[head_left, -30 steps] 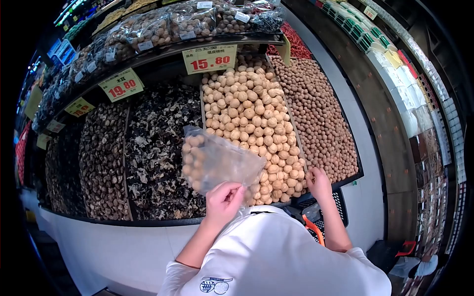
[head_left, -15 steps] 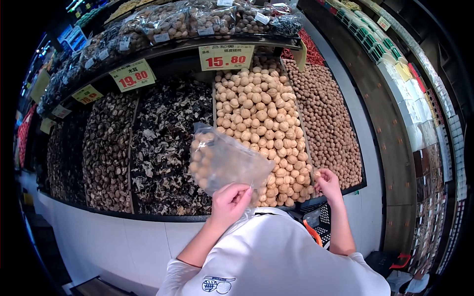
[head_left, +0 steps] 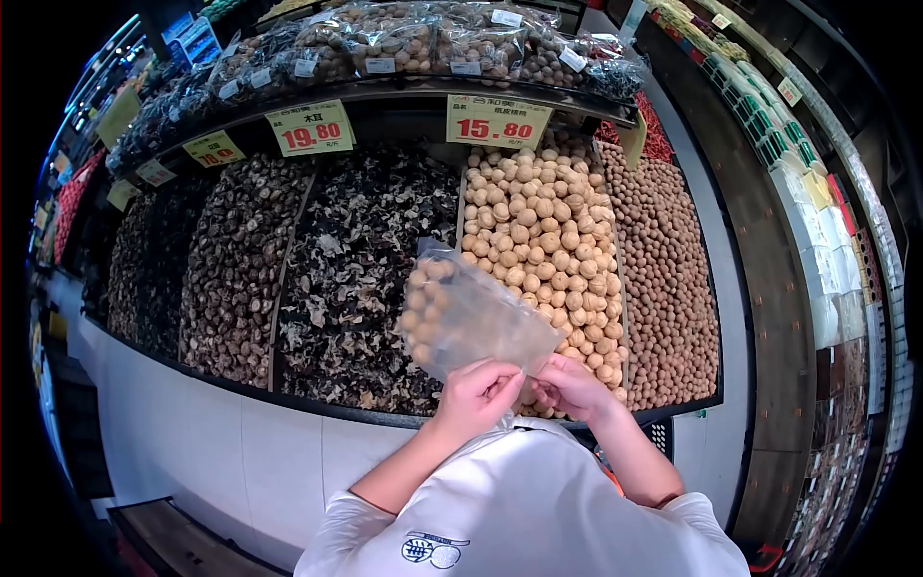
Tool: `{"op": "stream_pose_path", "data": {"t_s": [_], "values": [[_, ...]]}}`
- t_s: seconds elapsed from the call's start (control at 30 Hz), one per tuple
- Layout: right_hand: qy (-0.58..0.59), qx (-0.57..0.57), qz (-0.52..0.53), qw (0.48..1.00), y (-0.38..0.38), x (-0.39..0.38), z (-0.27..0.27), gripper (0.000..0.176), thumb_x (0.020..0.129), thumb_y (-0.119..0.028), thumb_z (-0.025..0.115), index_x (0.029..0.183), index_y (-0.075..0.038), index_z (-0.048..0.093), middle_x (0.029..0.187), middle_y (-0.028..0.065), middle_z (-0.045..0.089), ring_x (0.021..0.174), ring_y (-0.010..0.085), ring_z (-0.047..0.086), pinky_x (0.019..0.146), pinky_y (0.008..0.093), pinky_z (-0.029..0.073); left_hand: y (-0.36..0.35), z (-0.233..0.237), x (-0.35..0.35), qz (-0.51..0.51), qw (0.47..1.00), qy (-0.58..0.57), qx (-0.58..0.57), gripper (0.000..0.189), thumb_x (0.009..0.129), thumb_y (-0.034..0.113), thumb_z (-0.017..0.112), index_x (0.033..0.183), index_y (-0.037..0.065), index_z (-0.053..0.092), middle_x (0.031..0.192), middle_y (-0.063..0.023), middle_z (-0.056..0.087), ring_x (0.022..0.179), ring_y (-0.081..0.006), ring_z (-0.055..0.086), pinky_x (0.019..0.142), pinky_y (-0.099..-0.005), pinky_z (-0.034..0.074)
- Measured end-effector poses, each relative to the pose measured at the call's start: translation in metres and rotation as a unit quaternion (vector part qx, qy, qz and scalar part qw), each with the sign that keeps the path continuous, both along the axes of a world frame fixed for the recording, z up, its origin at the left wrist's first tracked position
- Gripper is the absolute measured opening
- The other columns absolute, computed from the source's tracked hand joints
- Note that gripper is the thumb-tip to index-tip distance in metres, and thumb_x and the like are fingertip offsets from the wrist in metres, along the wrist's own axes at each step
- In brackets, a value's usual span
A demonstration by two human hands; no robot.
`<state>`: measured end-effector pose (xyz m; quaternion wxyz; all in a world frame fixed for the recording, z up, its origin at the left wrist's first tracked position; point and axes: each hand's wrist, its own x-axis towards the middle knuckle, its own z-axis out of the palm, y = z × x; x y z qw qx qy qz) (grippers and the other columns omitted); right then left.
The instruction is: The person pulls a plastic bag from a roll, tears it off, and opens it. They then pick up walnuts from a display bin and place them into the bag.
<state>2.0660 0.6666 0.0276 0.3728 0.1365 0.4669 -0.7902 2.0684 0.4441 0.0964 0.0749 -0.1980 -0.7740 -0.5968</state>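
Observation:
A clear plastic bag (head_left: 486, 313) with several walnuts (head_left: 423, 317) in its far left end lies slanted over the walnut bin. My left hand (head_left: 478, 392) is closed on the near edge of the bag, thumb and fingers pinched together. Right beside it, my right hand (head_left: 575, 387) is closed at the bag's mouth, its fingers curled against the plastic. Whether a walnut is also inside those fingers is hidden. Beneath and beyond the bag spreads the heap of loose walnuts (head_left: 543, 216).
Left of the walnuts are bins of black fungus (head_left: 370, 231) and dried mushrooms (head_left: 236, 279). Small brown round nuts (head_left: 663, 279) fill the bin on the right. A price sign (head_left: 498, 122) hangs from the shelf of bagged goods (head_left: 385, 48). White panels (head_left: 279, 442) front the bins.
My right hand has moved left from the near right corner of the walnut bin to the bag's mouth, beside my left hand. The camera view has shifted, moving the bins rightward in the picture.

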Motion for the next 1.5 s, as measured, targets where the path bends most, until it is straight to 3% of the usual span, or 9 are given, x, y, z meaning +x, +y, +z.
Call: {"op": "stream_pose_path", "data": {"t_s": [0.33,0.43,0.5,0.77,1.03,1.1,1.17,1.23,1.5], "values": [[-0.054,-0.164,-0.173,0.970,-0.088,-0.051,0.029,0.033,0.104,-0.023,0.052,0.131,-0.003,0.054,0.119,0.0116,0.065,0.093,0.0218,0.070,0.079,0.0342,0.060,-0.007,0.008,0.002,0.009,1.000,0.025,0.011,0.005,0.087,0.004,0.073,0.089,0.001,0.072,0.067,-0.0054,0.061,0.054,-0.0125,0.054,0.050,-0.0262,0.040],[0.092,-0.114,-0.101,0.984,-0.062,-0.038,0.013,0.033,0.105,-0.020,0.050,0.133,-0.003,0.052,0.125,0.0120,0.063,0.096,0.0212,0.069,0.081,0.0340,0.060,-0.009,0.008,0.002,0.012,0.999,0.028,0.011,0.005,0.087,0.004,0.073,0.089,0.001,0.072,0.067,-0.0052,0.061,0.054,-0.0121,0.053,0.050,-0.0260,0.040],[0.064,0.035,-0.066,0.995,-0.043,-0.011,0.026,0.025,0.103,-0.023,0.057,0.117,-0.003,0.062,0.107,0.0077,0.068,0.095,0.0166,0.068,0.082,0.0319,0.057,-0.009,0.007,0.002,0.008,1.000,0.024,0.011,0.005,0.087,0.004,0.073,0.089,0.000,0.072,0.067,-0.0050,0.060,0.054,-0.0119,0.053,0.050,-0.0258,0.040],[0.080,0.209,-0.199,0.954,0.021,0.048,-0.008,0.015,0.102,-0.019,0.060,0.104,-0.005,0.065,0.088,0.0006,0.068,0.071,0.0070,0.062,0.061,0.0212,0.049,-0.004,0.000,0.002,-0.003,1.000,0.017,0.003,0.006,0.087,0.003,0.073,0.091,0.000,0.072,0.070,-0.0060,0.063,0.052,-0.0118,0.052,0.049,-0.0261,0.041],[0.280,0.425,-0.213,0.834,0.054,0.004,-0.028,0.027,0.091,-0.012,0.072,0.113,-0.001,0.063,0.087,0.0023,0.065,0.060,0.0057,0.055,0.056,0.0225,0.046,-0.004,0.002,0.003,-0.018,1.000,0.006,0.004,0.005,0.087,0.003,0.073,0.091,0.000,0.072,0.069,-0.0053,0.062,0.053,-0.0102,0.051,0.049,-0.0253,0.040],[0.383,0.570,-0.170,0.707,0.050,-0.017,-0.009,0.031,0.087,-0.012,0.073,0.114,-0.002,0.063,0.095,0.0099,0.066,0.059,0.0136,0.059,0.060,0.0286,0.051,-0.006,0.003,0.002,-0.016,1.000,0.011,-0.002,0.005,0.087,0.003,0.073,0.090,0.000,0.072,0.068,-0.0050,0.062,0.053,-0.0099,0.052,0.049,-0.0249,0.040],[0.374,0.597,-0.134,0.697,0.046,-0.037,0.001,0.039,0.084,-0.014,0.074,0.119,-0.004,0.061,0.107,0.0150,0.064,0.072,0.0243,0.066,0.068,0.0364,0.055,-0.008,0.003,0.002,-0.016,1.000,0.016,-0.002,0.004,0.087,0.004,0.073,0.090,0.000,0.072,0.068,-0.0050,0.062,0.053,-0.0098,0.052,0.049,-0.0249,0.040],[0.471,0.658,-0.101,0.579,0.045,-0.057,-0.009,0.045,0.083,-0.015,0.075,0.124,-0.006,0.058,0.115,0.0152,0.062,0.088,0.0295,0.066,0.075,0.0403,0.055,-0.009,0.003,0.004,-0.017,1.000,0.018,-0.001,0.004,0.087,0.004,0.073,0.090,0.000,0.072,0.068,-0.0050,0.062,0.053,-0.0097,0.052,0.049,-0.0248,0.040],[0.416,0.733,-0.003,0.539,0.025,-0.076,-0.008,0.039,0.081,-0.015,0.074,0.116,-0.008,0.059,0.107,0.0127,0.059,0.090,0.0328,0.067,0.071,0.0419,0.056,-0.013,0.003,0.008,-0.007,1.000,0.014,-0.007,0.004,0.087,0.003,0.073,0.086,-0.001,0.071,0.068,-0.0040,0.062,0.054,-0.0090,0.053,0.050,-0.0241,0.040]]}}
